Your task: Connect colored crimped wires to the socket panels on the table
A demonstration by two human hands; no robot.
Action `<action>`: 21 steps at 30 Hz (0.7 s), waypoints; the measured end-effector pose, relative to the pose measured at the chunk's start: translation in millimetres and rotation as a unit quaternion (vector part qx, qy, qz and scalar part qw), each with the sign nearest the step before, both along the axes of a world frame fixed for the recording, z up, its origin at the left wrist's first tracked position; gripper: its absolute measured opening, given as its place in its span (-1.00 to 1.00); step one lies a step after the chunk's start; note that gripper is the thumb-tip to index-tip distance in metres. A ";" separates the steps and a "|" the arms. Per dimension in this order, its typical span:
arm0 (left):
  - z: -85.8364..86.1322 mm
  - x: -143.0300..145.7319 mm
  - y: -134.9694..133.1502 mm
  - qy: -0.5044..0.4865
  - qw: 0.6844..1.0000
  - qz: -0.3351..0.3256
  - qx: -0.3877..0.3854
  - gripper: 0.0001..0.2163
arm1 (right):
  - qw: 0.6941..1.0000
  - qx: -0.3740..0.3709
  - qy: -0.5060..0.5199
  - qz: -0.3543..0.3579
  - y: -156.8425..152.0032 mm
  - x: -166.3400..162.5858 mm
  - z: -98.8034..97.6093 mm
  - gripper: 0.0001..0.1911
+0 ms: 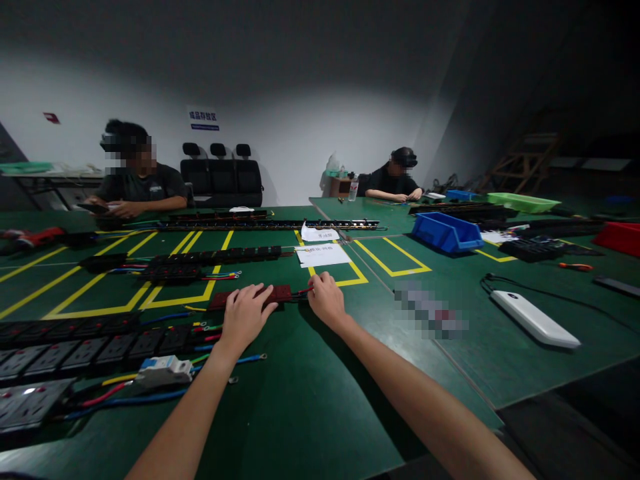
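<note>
A dark red socket strip (pixel 281 293) lies on the green table in front of me. My left hand (pixel 246 312) rests over its middle, thumb at the near edge and fingers across the top, holding it against the table. At the strip's right end, red and black wires (pixel 301 292) come out. My right hand (pixel 326 300) is closed around these wires, its fingertips pinched together; the wire ends are hidden by the fingers. A yellow wire (pixel 195 309) shows at the strip's left end.
Black socket strips (pixel 90 357) with coloured leads and a white-and-blue breaker (pixel 165 371) lie at near left. Labelled paper sheets (pixel 324 256), a blue bin (pixel 447 233) and a white power bank (pixel 534 319) lie beyond and right. Two people (pixel 145 180) sit across the table.
</note>
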State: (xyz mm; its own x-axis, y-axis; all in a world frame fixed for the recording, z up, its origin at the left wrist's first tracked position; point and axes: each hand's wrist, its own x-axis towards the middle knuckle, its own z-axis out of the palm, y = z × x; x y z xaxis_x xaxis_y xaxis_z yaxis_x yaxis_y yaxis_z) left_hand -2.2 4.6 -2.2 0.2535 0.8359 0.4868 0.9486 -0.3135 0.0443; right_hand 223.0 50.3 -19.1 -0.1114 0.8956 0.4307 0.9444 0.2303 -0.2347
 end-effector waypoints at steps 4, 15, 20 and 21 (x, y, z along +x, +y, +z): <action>2.2 2.4 -1.7 -0.010 1.000 0.001 0.006 -0.63 | 0.997 0.020 0.070 -0.023 2.6 4.1 2.0 -0.81; 5.3 0.3 -3.2 -0.011 0.999 -0.028 0.019 -0.47 | 1.000 -0.011 0.008 0.002 7.7 13.3 3.3 -0.68; 6.2 0.6 -3.5 -0.011 0.999 -0.038 0.019 -0.58 | 0.999 0.007 -0.022 0.040 7.6 10.9 2.4 -0.61; 6.4 1.1 -3.6 -0.012 0.999 -0.037 0.020 -0.60 | 0.999 0.011 -0.021 0.048 7.5 10.8 2.4 -0.61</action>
State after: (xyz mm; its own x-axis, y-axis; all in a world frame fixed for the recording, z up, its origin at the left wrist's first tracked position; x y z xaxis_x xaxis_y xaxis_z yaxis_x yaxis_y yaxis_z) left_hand -1.1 0.9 4.2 0.3026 0.7951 0.5256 0.9213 -0.3853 0.0526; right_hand 233.9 57.8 -16.7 -0.2152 0.8699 0.4438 0.9267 0.3252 -0.1882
